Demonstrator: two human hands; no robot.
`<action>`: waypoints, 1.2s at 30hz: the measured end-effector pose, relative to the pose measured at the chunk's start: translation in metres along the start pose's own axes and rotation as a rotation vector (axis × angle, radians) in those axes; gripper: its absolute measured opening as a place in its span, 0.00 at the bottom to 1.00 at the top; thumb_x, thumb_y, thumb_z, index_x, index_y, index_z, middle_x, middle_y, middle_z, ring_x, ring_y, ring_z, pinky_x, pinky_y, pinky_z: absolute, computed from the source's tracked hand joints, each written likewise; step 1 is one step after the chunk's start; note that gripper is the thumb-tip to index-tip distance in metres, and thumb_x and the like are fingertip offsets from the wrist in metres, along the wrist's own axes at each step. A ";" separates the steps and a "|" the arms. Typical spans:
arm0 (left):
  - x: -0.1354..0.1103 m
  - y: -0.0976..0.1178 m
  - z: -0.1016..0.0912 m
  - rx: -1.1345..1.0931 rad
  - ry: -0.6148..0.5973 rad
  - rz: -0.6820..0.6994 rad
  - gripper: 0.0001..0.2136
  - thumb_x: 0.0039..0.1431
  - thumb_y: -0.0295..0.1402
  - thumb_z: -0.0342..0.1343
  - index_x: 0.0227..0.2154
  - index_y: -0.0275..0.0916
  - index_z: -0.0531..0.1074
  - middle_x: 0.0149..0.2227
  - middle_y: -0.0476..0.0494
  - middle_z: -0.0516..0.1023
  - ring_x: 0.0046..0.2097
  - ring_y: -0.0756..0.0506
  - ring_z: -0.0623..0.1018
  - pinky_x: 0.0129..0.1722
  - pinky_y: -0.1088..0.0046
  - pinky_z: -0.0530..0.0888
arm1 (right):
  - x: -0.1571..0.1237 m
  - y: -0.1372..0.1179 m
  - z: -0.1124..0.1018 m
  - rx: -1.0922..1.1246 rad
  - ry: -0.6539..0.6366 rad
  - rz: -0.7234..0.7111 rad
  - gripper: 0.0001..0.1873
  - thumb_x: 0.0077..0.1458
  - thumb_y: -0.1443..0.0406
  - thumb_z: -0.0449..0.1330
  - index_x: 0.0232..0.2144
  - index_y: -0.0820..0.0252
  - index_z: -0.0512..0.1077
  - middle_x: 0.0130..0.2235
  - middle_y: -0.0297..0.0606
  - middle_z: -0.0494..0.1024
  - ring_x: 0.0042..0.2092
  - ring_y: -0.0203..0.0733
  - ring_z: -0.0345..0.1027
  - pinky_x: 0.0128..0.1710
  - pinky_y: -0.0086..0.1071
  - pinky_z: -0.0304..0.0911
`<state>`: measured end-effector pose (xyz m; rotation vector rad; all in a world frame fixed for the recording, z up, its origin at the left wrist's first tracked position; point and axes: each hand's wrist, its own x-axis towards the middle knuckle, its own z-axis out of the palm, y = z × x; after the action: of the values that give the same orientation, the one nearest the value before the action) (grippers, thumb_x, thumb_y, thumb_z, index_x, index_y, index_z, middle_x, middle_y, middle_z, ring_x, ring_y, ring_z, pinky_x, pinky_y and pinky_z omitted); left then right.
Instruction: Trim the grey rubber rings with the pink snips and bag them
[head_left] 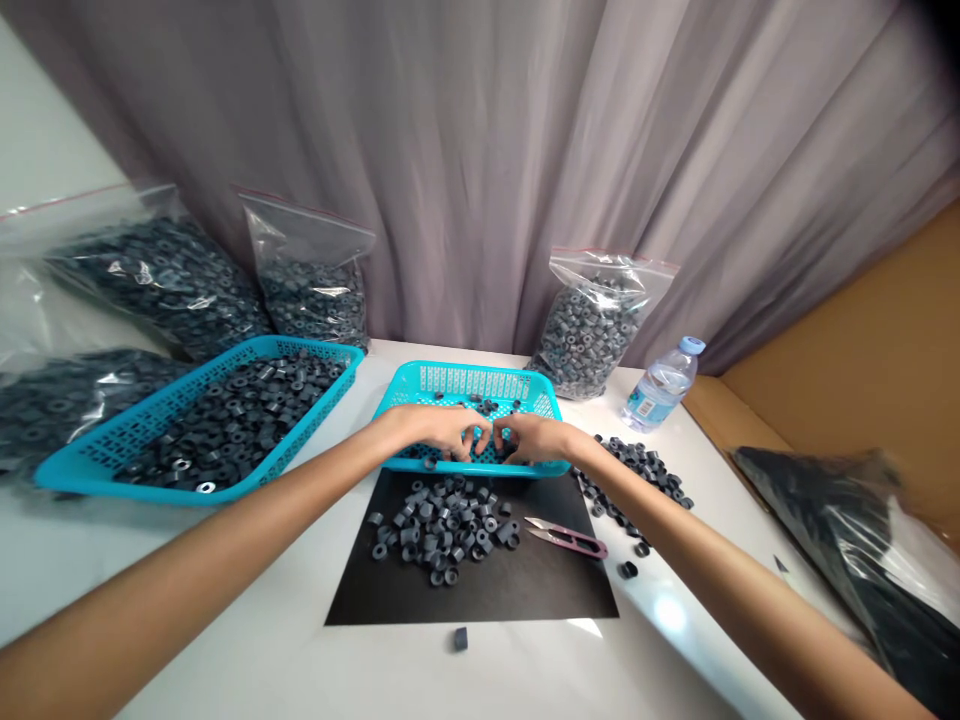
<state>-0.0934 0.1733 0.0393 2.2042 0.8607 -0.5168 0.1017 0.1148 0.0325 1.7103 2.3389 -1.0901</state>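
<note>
— Near the centre of the frame, what shows?
— Loose grey rings point(487, 407) on the floor of a teal basket point(466, 468). The left hand point(456, 432) and right hand point(529, 437) dip in over them, fingers bent downward, nearly tip to tip.
— Holding anything?
— I cannot tell; the fingertips are too hard to make out.
— Why a basket?
— Its raised walls probably stop small pieces rolling away. Just below it, a heap of rings point(450, 530) lies on a black sheet point(555, 590), perhaps for contrast, with snips point(570, 538) at its right, likely for easy reach.
— Farther out?
— A fuller basket point(135, 490) at left, a zip bag point(589, 335) right of centre, a bottle point(661, 385) beside it. The right forearm point(675, 540) partly covers a scattered pile point(649, 475); the left edge cuts off more bags point(150, 280). The dark bundle point(817, 540) lower right stays unclear.
</note>
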 end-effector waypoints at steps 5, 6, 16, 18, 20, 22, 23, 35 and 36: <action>-0.004 -0.003 -0.007 -0.008 -0.016 0.028 0.15 0.67 0.37 0.59 0.53 0.37 0.72 0.53 0.39 0.77 0.48 0.41 0.79 0.46 0.56 0.79 | 0.002 0.009 0.000 0.008 0.021 -0.076 0.11 0.65 0.62 0.62 0.46 0.63 0.74 0.44 0.39 0.78 0.40 0.40 0.75 0.40 0.37 0.74; -0.006 -0.004 -0.009 -0.011 -0.015 0.030 0.15 0.67 0.37 0.59 0.53 0.37 0.72 0.53 0.39 0.77 0.48 0.41 0.79 0.47 0.56 0.79 | 0.002 0.011 -0.001 0.016 0.035 -0.090 0.09 0.64 0.63 0.63 0.43 0.63 0.74 0.42 0.37 0.78 0.38 0.38 0.74 0.38 0.34 0.73; -0.021 -0.017 -0.010 -0.052 -0.077 0.002 0.11 0.66 0.35 0.60 0.48 0.35 0.74 0.45 0.43 0.79 0.40 0.45 0.80 0.39 0.63 0.80 | 0.000 0.012 -0.009 0.012 0.048 -0.135 0.16 0.38 0.74 0.71 0.31 0.55 0.78 0.28 0.30 0.76 0.30 0.39 0.71 0.27 0.26 0.62; -0.022 -0.013 -0.006 -0.042 -0.079 0.011 0.12 0.66 0.35 0.60 0.49 0.36 0.74 0.45 0.42 0.79 0.40 0.45 0.80 0.40 0.63 0.80 | 0.002 0.012 -0.005 0.010 0.052 -0.143 0.15 0.38 0.76 0.70 0.31 0.56 0.78 0.27 0.31 0.76 0.30 0.39 0.72 0.28 0.26 0.62; -0.023 -0.009 -0.002 -0.017 -0.075 0.030 0.12 0.67 0.36 0.59 0.49 0.36 0.74 0.47 0.41 0.79 0.42 0.44 0.80 0.42 0.61 0.80 | 0.003 0.014 -0.002 0.015 0.069 -0.150 0.14 0.39 0.76 0.69 0.31 0.57 0.79 0.28 0.31 0.77 0.29 0.38 0.72 0.28 0.26 0.62; -0.024 -0.005 0.000 0.013 -0.064 0.049 0.13 0.67 0.37 0.59 0.50 0.36 0.74 0.49 0.41 0.78 0.45 0.43 0.80 0.44 0.59 0.80 | 0.004 0.017 -0.002 0.019 0.096 -0.162 0.13 0.39 0.76 0.68 0.30 0.58 0.79 0.29 0.31 0.77 0.30 0.38 0.72 0.29 0.26 0.63; -0.024 -0.003 0.001 0.027 -0.055 0.059 0.13 0.67 0.37 0.59 0.50 0.36 0.73 0.49 0.40 0.78 0.45 0.42 0.80 0.44 0.59 0.80 | 0.004 0.018 -0.002 0.021 0.113 -0.171 0.12 0.40 0.76 0.68 0.29 0.59 0.79 0.30 0.32 0.78 0.31 0.38 0.73 0.30 0.26 0.63; -0.076 0.029 -0.025 -0.011 0.387 0.153 0.03 0.55 0.26 0.61 0.33 0.37 0.78 0.35 0.50 0.81 0.39 0.47 0.79 0.40 0.73 0.73 | 0.008 0.015 0.000 0.018 0.164 -0.256 0.11 0.45 0.64 0.74 0.33 0.58 0.81 0.36 0.34 0.80 0.40 0.40 0.72 0.39 0.29 0.63; -0.090 0.036 -0.021 -0.027 0.424 0.159 0.04 0.56 0.28 0.60 0.34 0.38 0.78 0.37 0.49 0.81 0.40 0.47 0.79 0.40 0.73 0.73 | 0.009 0.015 0.002 0.015 0.166 -0.252 0.11 0.43 0.66 0.75 0.32 0.58 0.81 0.36 0.35 0.79 0.39 0.41 0.71 0.38 0.29 0.63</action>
<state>-0.1287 0.1318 0.1220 2.3709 0.8854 0.0442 0.1100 0.1233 0.0198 1.5999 2.7163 -1.0351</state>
